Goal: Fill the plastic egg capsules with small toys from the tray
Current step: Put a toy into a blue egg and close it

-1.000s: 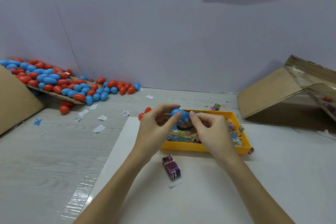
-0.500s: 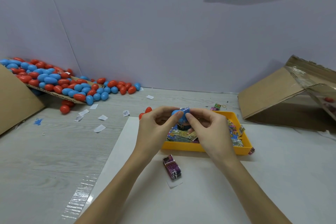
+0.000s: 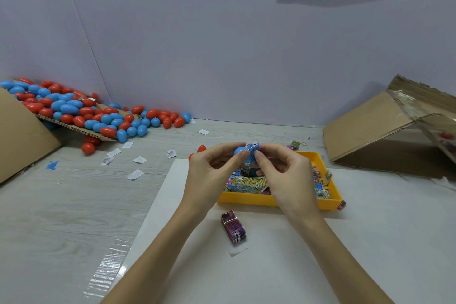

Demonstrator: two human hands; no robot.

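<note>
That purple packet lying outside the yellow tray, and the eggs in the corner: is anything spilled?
Yes. The purple packet lies on the white sheet, outside the yellow tray. Eggs have rolled off their cardboard flap onto the table, and paper slips lie scattered nearby.

A heap of red and blue egg capsules (image 3: 74,111) lies on brown cardboard (image 3: 22,136). A yellow tray (image 3: 271,199) holds multicoloured printed toy packets (image 3: 246,182). A blue capsule (image 3: 239,151) meets a blue-and-white printed packet (image 3: 253,148). A purple striped packet (image 3: 234,226) lies on a white sheet (image 3: 370,217) over the pale grey wood-grain table (image 3: 61,205).
</note>
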